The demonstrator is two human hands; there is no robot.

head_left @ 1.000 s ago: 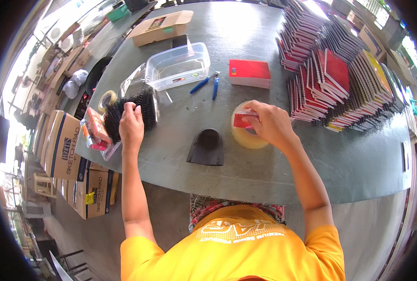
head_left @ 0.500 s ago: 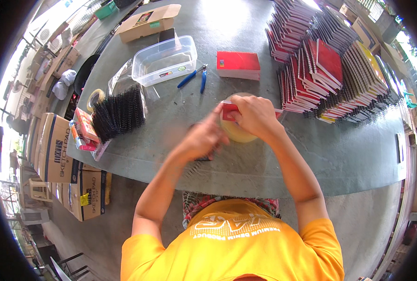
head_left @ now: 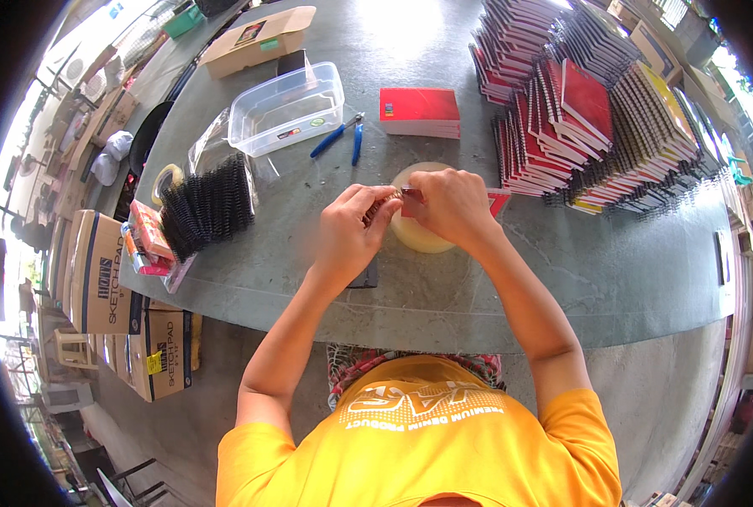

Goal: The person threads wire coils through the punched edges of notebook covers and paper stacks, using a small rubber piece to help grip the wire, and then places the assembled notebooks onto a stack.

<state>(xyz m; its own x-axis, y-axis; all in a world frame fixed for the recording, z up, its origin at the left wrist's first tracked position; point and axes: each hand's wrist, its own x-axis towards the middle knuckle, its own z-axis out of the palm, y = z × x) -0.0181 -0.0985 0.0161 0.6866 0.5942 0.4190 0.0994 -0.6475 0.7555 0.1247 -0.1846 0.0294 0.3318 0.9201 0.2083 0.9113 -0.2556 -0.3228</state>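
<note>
My left hand (head_left: 355, 226) is closed, thumb and fingers pinching a dark spiral coil (head_left: 382, 205) that is mostly covered by the fingers. My right hand (head_left: 457, 204) grips a small red notebook (head_left: 499, 201), whose red cover shows at either side of the hand. Both hands meet at the notebook's left edge, the coil's end beside it. Beneath the notebook is a round, pale yellow roll (head_left: 427, 239), apparently wide tape. Part of a dark object (head_left: 365, 276) lies on the table below my left wrist.
A red pad stack (head_left: 419, 112), blue-handled pliers (head_left: 336, 139) and a clear plastic tub (head_left: 285, 118) lie beyond my hands. Black coils (head_left: 207, 207) are heaped at left, near a tape roll (head_left: 168, 182). Piled spiral notebooks (head_left: 554, 127) stand at right. An open carton (head_left: 258, 42) sits far left.
My left hand, blurred before, has moved up and right beside my right hand and now pinches the coil at the notebook's edge. My right hand keeps hold of the notebook. The whole view has shifted slightly.
</note>
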